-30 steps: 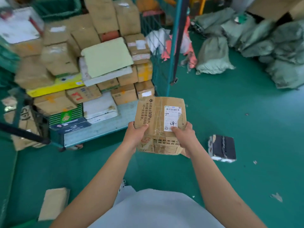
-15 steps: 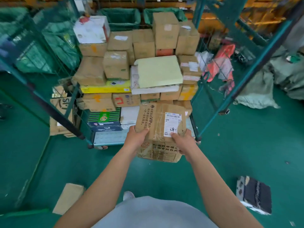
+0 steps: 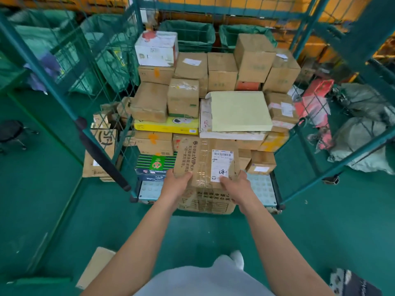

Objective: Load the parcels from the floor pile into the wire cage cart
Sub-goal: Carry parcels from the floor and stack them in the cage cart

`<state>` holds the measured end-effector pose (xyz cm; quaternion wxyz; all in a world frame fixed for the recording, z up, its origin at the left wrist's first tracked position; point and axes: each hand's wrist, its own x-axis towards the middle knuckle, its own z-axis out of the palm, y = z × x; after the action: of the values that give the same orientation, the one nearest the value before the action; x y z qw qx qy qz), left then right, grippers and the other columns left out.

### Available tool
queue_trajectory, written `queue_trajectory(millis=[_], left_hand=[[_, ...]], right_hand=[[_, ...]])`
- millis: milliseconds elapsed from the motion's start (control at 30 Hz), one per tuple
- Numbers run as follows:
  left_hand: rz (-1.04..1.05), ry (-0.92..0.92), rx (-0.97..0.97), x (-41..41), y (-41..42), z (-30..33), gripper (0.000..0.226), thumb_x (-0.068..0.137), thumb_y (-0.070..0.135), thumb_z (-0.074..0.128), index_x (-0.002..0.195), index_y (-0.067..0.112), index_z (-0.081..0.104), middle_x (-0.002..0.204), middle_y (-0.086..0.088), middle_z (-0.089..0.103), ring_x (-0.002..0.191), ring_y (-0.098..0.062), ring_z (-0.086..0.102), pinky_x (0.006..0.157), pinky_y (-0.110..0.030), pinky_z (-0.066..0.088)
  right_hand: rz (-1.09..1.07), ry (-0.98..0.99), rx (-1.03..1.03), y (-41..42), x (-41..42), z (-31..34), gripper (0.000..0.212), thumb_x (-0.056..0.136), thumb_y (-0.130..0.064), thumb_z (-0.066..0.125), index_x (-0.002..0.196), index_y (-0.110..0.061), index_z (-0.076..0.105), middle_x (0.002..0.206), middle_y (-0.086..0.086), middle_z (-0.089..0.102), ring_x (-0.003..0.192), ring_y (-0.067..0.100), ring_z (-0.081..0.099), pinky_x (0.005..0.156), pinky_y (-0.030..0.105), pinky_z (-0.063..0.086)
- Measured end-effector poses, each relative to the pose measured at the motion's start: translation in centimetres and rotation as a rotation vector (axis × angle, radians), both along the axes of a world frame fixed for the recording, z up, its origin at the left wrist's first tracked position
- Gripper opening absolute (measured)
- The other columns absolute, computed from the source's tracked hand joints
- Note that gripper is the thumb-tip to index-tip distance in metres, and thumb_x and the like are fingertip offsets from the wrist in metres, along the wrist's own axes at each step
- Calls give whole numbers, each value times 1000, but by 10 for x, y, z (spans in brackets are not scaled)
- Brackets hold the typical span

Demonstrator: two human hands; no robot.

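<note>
Both hands hold one brown parcel (image 3: 206,165) at the centre of the frame, in front of the open side of the cage cart (image 3: 299,184). The left hand (image 3: 177,184) grips the parcel's near left corner, thumb on top and fingers curled underneath. The right hand (image 3: 234,185) grips the near right corner the same way, its thumb lying on the lower edge of the white label (image 3: 221,163). The parcel is tilted, its top face turned toward the camera, with clear tape running down the middle and print on the left half and on the near side. It hangs above the cart's pale deck (image 3: 261,189), which shows bare at lower left and lower right of the parcel.

Behind it the cart is stacked with boxes. A pale yellow flat box (image 3: 239,111) lies on top at centre right, a long yellow box (image 3: 166,126) sits to its left, and a green striped box (image 3: 156,163) is just left of the held parcel, low in the stack. A white box (image 3: 157,49) tops the rear left of the pile.

On the green floor (image 3: 320,221) a flat brown parcel (image 3: 96,268) lies at lower left, and a dark parcel (image 3: 352,283) sits at the lower right corner. Grey sacks (image 3: 363,142) are heaped at the right edge, outside the mesh.
</note>
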<state>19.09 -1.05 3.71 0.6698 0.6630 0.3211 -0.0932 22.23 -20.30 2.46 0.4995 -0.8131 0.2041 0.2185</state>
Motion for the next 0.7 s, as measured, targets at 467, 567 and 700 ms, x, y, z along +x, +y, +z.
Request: queue_trajectory(millis=[467,567,700], left_hand=[[178,39,92,118,60,-1,32,101,25,64,129,20,49,116,4,63,100,-15,60,74,-25,47],[230,29,112,160,75,9,32,98,24,65,125,20,49,112,5,66,99,-15,64,89,-35,54],[304,-11,149,214,87,21,41,95,23,67,134,19,53,119,1,69,102,-17,69,84,-38,61]], right_hand=[[193,30,68,67,173,-23,113,52,-70,62,152,-30,28,147,4,49,117,31,61,100,56,54],[251,-14,56,90,218,9,90,77,-52,72,151,-20,31,141,4,52,121,32,59,103,50,52],[315,-32,68,107,279,22,90,69,-58,66,146,-26,33,137,4,54,117,31,59,99,52,54]])
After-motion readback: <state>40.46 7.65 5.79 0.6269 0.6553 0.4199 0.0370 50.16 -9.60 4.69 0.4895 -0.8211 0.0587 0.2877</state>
